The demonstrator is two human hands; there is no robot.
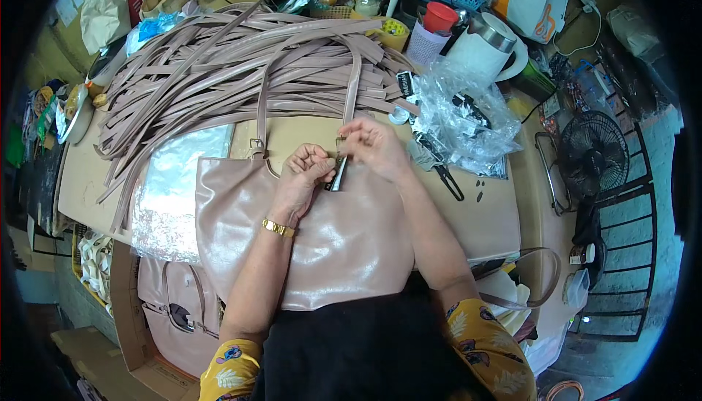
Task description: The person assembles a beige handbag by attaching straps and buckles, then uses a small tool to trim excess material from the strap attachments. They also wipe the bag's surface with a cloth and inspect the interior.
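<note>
A glossy dusty-pink handbag lies across the work table in front of me, its bottom edge toward my body. Its looped strap reaches up over the pile beyond, and a metal buckle joins it at the left. My left hand is closed in a pinch at the bag's top opening, beside a narrow dark tag. At the strap's right end my right hand has its fingers pinched together, covering most of the fitting there. What lies between the fingertips of either hand is too small to make out.
A heap of loose pink strips covers the far side, with clear plastic sheets nearer. To the right are a crumpled plastic bag, black snips and a white kettle. Another bag sits in a carton lower left.
</note>
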